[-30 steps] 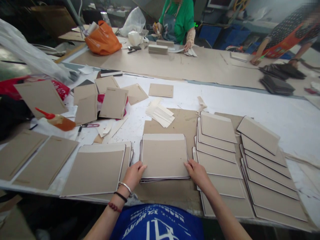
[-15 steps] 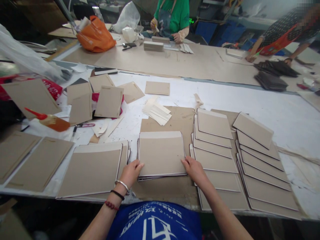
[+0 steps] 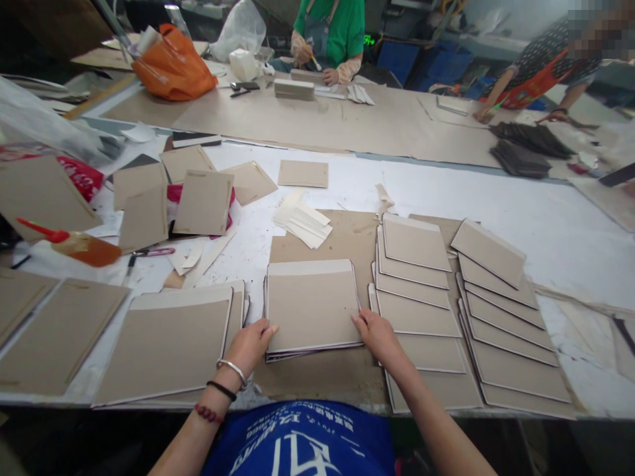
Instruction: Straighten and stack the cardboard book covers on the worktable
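Observation:
Between my two hands lies a small stack of beige board panels [image 3: 311, 307] with dark edges and a pale strip along the far side. My left hand [image 3: 252, 345] grips the stack's near left edge, thumb on top and fingers curled underneath. At the right edge, my right hand [image 3: 378, 334] pinches the panels in the same way. Brown board [image 3: 327, 383] lies beneath the stack. Left of it rests a pile of larger beige panels [image 3: 169, 350]. To the right, fanned panels form one column [image 3: 419, 314] and a second column [image 3: 506, 330] beyond it.
A glue bottle with a red nozzle [image 3: 84, 246] lies at left near loose panels [image 3: 203, 201]. Paper strips [image 3: 303, 221] sit behind the stack. On the far table are an orange bag [image 3: 173, 66], dark sheets [image 3: 520, 155] and two people working.
The whole view has shifted, so things appear a little farther left. Both my hands keep hold of the panel stack. Across the table, the green-shirted person's brush hand has moved.

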`<state>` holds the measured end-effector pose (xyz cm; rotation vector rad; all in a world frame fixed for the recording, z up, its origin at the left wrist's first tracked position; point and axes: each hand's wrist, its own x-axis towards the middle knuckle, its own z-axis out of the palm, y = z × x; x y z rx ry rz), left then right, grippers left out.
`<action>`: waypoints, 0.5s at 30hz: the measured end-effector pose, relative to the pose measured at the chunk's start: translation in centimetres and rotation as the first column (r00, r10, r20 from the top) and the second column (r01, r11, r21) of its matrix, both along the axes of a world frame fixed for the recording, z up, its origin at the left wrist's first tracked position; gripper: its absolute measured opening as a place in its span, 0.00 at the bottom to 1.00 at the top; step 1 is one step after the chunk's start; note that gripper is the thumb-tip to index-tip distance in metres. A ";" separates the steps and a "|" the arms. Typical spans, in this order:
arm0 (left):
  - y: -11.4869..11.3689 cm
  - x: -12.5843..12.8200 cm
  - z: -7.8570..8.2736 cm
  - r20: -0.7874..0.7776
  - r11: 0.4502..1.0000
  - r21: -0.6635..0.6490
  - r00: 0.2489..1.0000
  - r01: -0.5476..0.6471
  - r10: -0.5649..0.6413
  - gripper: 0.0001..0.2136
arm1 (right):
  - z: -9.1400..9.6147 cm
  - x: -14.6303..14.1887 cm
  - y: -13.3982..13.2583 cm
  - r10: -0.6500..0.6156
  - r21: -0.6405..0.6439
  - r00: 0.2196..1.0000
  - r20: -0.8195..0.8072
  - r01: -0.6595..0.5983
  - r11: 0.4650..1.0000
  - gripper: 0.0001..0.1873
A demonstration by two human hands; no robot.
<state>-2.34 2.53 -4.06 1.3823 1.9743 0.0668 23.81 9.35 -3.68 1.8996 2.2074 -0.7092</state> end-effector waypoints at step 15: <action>-2.7 0.1 -2.4 -0.248 0.919 0.388 0.968 0.076 0.024 0.15 | 0.0 0.1 0.0 -0.004 -0.014 1.000 -0.019 0.004 1.000 0.12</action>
